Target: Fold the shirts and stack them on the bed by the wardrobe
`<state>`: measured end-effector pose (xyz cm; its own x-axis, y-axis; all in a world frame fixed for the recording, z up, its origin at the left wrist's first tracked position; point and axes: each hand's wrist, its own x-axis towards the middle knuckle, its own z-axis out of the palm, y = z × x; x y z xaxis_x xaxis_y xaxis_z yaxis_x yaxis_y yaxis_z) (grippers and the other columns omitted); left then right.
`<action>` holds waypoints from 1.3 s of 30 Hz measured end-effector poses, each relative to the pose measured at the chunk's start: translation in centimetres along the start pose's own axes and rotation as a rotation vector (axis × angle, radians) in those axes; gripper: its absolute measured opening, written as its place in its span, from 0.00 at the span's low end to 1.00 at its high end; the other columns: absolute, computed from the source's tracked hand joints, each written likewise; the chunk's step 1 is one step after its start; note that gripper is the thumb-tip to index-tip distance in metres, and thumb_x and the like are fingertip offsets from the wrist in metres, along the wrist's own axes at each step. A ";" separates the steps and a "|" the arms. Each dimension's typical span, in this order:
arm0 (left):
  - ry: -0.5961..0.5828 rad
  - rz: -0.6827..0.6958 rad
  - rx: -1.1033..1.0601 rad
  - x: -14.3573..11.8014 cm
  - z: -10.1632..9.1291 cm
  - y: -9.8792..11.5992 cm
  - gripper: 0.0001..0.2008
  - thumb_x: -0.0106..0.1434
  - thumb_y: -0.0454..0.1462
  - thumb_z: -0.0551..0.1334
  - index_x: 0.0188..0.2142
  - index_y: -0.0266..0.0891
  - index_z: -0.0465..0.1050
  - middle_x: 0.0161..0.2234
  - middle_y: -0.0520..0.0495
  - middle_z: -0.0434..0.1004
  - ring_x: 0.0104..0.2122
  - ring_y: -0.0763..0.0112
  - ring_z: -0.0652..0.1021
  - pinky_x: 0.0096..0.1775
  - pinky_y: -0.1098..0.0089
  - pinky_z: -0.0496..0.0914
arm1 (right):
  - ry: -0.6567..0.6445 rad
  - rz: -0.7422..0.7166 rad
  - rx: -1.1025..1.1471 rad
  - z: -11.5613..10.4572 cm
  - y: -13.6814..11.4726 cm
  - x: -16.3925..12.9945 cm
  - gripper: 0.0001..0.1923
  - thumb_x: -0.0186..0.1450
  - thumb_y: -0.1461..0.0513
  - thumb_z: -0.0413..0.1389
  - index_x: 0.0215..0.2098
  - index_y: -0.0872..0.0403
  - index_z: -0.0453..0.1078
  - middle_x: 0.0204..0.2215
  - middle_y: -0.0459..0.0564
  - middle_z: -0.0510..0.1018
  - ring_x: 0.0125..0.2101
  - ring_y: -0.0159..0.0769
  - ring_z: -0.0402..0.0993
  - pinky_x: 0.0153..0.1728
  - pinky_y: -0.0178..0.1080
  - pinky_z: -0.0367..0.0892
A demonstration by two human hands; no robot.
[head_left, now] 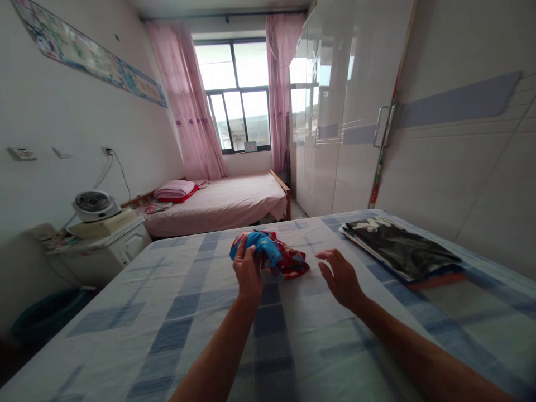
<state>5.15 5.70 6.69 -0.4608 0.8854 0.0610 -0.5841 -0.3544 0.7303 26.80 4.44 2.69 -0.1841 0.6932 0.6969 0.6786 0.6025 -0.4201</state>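
A crumpled piece of cloth (288, 259), red patterned with a bright blue part, lies bunched on the bed in front of me; its exact kind I cannot make out. My left hand (248, 271) grips its blue left side, thumb and fingers closed on the fabric. To the right of the cloth, my right hand (338, 276) hovers a little apart from it, fingers slightly bent and spread, holding nothing. A stack of folded clothes (397, 245), with a dark printed garment on top, lies farther right on the bed.
Blue-and-white checked sheet (167, 335) covers the bed under my hands. Beyond it stands a second bed (234, 195) with pink bedding below a window. A white wardrobe (352, 111) rises at right. On the left are a cabinet (125, 245), a fan (95, 204) and a green basin (50, 312).
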 end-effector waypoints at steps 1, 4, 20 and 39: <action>0.015 0.014 -0.031 -0.1 0.1 0.0 0.24 0.52 0.30 0.60 0.50 0.41 0.68 0.34 0.51 0.76 0.27 0.78 0.75 0.34 0.74 0.73 | -0.072 0.015 0.041 0.0 -0.4 -0.1 0.15 0.67 0.56 0.43 0.36 0.54 0.68 0.33 0.52 0.73 0.37 0.37 0.70 0.42 0.42 0.64; -0.020 0.039 -0.033 -1.5 0.6 -1.0 0.26 0.54 0.29 0.59 0.53 0.44 0.65 0.40 0.51 0.75 0.35 0.75 0.76 0.42 0.69 0.73 | -0.444 0.122 0.290 0.4 -1.9 -0.6 0.20 0.67 0.53 0.43 0.29 0.55 0.70 0.25 0.48 0.73 0.28 0.33 0.69 0.35 0.39 0.64; -1.010 0.551 1.151 -8.8 -2.0 -6.9 0.27 0.59 0.33 0.54 0.59 0.43 0.60 0.55 0.42 0.68 0.50 0.60 0.72 0.53 0.60 0.67 | 0.006 0.710 1.043 -0.4 -0.6 1.3 0.13 0.54 0.57 0.56 0.38 0.52 0.70 0.29 0.49 0.77 0.31 0.42 0.74 0.34 0.44 0.70; -1.090 0.420 1.325 -7.8 -2.0 -7.8 0.18 0.55 0.27 0.54 0.42 0.42 0.73 0.57 0.47 0.65 0.52 0.67 0.70 0.53 0.65 0.65 | 0.636 0.922 0.135 -16.2 13.2 4.8 0.04 0.54 0.66 0.53 0.29 0.57 0.63 0.24 0.48 0.71 0.23 0.31 0.67 0.26 0.38 0.66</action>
<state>11.94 0.90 -0.85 0.5133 0.7824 0.3527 0.5845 -0.6196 0.5238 46.37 9.36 9.91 0.7694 0.5917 0.2408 0.2781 0.0292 -0.9601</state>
